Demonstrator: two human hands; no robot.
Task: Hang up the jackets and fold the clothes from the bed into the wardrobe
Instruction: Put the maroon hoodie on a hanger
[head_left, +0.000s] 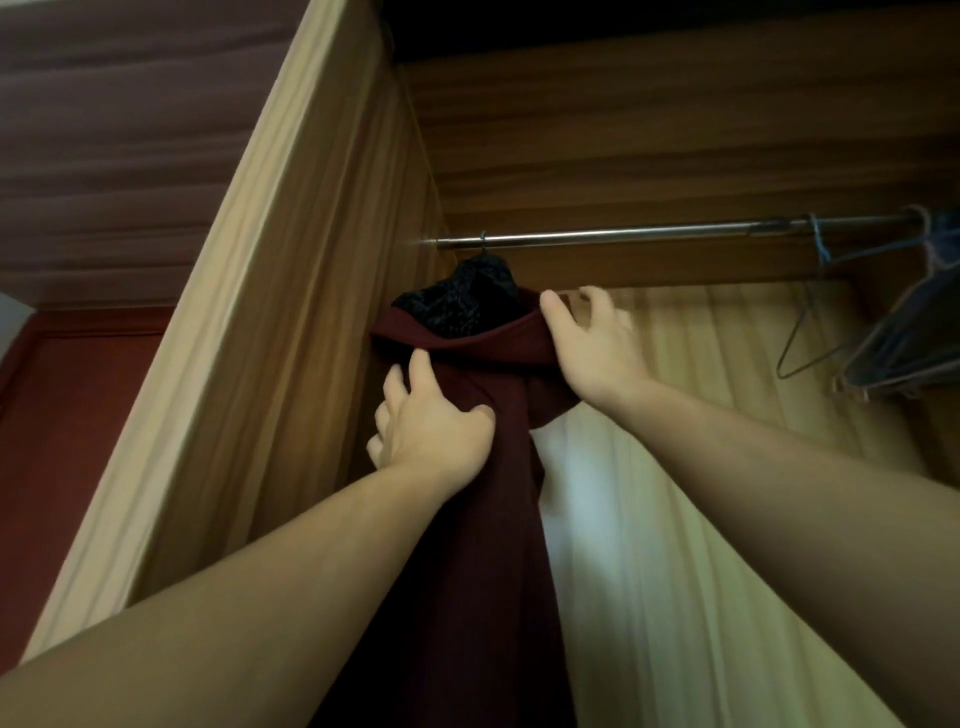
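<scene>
Left hand (434, 421) grips jacket (483, 519) front, right hand (592, 343) pinches collar; hook barely on rail (649, 234), hard tug could unhook it.

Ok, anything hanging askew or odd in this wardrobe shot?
Yes. The dark red jacket with black fuzzy lining hangs bunched against the wooden side panel at the metal rail end, hood slumped. Both hands, left hand and right hand, are on it.

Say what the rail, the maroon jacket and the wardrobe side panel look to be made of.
Rail: metal, probably polished steel; it shows bright glints. Maroon jacket: soft matte woven or knit cloth, with dark, fuzzy-looking lining at the collar. Wardrobe side panel: light wood or wood-look laminate with streaky grain.
</scene>
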